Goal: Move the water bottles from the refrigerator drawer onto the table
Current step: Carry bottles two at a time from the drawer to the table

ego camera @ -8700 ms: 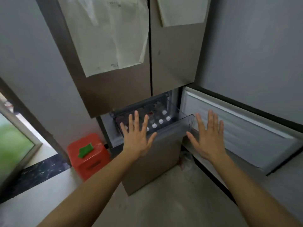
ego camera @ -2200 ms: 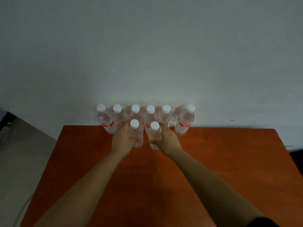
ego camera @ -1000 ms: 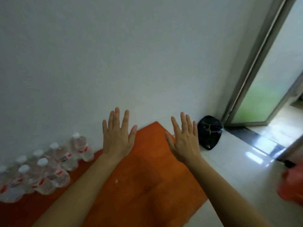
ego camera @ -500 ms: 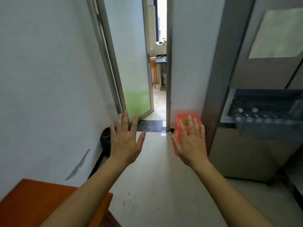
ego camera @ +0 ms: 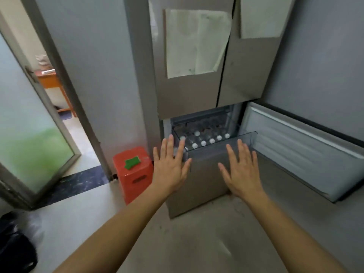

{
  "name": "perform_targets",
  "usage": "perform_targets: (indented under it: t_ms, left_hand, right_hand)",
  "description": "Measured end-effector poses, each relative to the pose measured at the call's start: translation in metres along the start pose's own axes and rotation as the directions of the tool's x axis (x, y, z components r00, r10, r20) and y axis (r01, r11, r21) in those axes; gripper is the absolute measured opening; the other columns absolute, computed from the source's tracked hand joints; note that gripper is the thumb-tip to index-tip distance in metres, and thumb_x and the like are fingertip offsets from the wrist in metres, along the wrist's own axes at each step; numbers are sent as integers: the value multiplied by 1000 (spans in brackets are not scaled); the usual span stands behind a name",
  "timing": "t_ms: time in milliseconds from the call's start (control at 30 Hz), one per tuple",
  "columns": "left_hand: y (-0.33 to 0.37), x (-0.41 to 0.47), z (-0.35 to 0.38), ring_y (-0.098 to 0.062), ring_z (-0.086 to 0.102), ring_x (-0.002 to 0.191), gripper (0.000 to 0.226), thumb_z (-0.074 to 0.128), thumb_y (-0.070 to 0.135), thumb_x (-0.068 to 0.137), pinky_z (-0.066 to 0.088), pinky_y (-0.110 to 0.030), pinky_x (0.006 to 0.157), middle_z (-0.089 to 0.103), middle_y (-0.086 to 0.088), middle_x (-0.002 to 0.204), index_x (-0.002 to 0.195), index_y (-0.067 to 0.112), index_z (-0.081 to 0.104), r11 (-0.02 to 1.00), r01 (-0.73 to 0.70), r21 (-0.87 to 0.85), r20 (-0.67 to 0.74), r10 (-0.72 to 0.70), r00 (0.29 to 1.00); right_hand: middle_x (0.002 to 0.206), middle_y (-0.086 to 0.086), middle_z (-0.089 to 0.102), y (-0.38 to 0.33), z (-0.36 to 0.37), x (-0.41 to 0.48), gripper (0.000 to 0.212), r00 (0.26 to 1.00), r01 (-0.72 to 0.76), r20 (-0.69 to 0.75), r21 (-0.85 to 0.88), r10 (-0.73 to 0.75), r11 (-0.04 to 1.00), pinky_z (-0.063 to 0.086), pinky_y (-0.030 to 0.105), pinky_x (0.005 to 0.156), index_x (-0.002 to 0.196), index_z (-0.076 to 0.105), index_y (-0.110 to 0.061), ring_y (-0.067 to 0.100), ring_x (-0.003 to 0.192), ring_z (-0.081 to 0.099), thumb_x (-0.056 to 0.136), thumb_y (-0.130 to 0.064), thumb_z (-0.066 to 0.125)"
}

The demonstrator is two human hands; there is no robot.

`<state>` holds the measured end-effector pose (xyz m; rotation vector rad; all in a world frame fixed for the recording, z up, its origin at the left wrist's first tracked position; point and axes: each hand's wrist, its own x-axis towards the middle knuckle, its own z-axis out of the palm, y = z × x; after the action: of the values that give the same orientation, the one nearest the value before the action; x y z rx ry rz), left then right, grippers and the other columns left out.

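The refrigerator drawer (ego camera: 232,141), clear plastic, stands pulled out below the upper doors. Several water bottles (ego camera: 203,143) with white caps stand inside it in rows. My left hand (ego camera: 170,166) is flat and empty, fingers spread, just left of and below the drawer's front corner. My right hand (ego camera: 241,170) is also flat and empty, held in front of the drawer's front wall. Neither hand touches a bottle. The table is out of view.
The lower fridge door (ego camera: 299,154) swings open to the right. A red plastic stool (ego camera: 134,172) with a green item on top stands left of the fridge. A glass door (ego camera: 29,134) is open at left. A black bag (ego camera: 13,247) lies on the floor bottom left.
My view has swung from the doorway to face the fridge drawer. Both hands stay empty and spread, now close to the drawer; earlier they set two bottles on the table.
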<state>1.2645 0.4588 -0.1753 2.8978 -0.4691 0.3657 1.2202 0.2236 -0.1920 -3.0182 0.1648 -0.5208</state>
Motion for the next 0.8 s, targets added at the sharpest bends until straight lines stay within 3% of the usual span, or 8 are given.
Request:
perform_targets:
  t_ms: [233, 367, 467, 600, 800]
  left_hand:
    - [58, 111, 63, -28, -13, 152, 70, 15, 62, 100, 2, -53, 123, -16, -9, 165, 159, 28, -1, 994, -105, -43, 125, 110, 986]
    - [63, 161, 108, -27, -14, 152, 70, 15, 62, 99, 0, -51, 122, -19, -8, 164, 158, 30, -3, 998, -63, -12, 178, 64, 982]
    - [59, 194, 141, -28, -15, 152, 70, 19, 62, 100, 4, -52, 122, -20, -10, 164, 159, 29, -1, 1000, 13, -17, 270, -8, 963]
    - [42, 230, 172, -32, -11, 152, 71, 27, 59, 100, 13, -56, 121, -16, -13, 164, 159, 25, 6, 981, 191, 26, 358, -188, 915]
    - [19, 256, 195, -34, -4, 152, 69, 24, 61, 100, 16, -60, 118, -6, -14, 165, 158, 27, 7, 934, 333, 130, 387, -357, 850]
  right_hand:
    - [161, 24, 20, 100, 25, 53, 74, 978, -210, -2, 11, 210, 978, 17, 58, 119, 155, 30, -14, 41, 148, 22, 96, -58, 27]
    - [163, 22, 12, 134, 70, 107, 72, 976, -209, 66, 52, 206, 976, 10, 54, 122, 157, 22, -16, 38, 151, 13, 99, -58, 26]
    - [164, 22, 10, 151, 108, 160, 72, 979, -148, 151, 81, 135, 986, 8, 52, 123, 158, 17, -16, 36, 152, 10, 101, -58, 26]
    - [162, 23, 16, 154, 146, 227, 68, 965, -4, 258, 160, -38, 987, 14, 53, 121, 155, 24, -15, 37, 150, 14, 101, -55, 34]
    - [160, 21, 21, 130, 196, 305, 65, 874, 189, 400, 245, -276, 951, 25, 50, 118, 154, 26, -18, 37, 147, 22, 101, -53, 38]
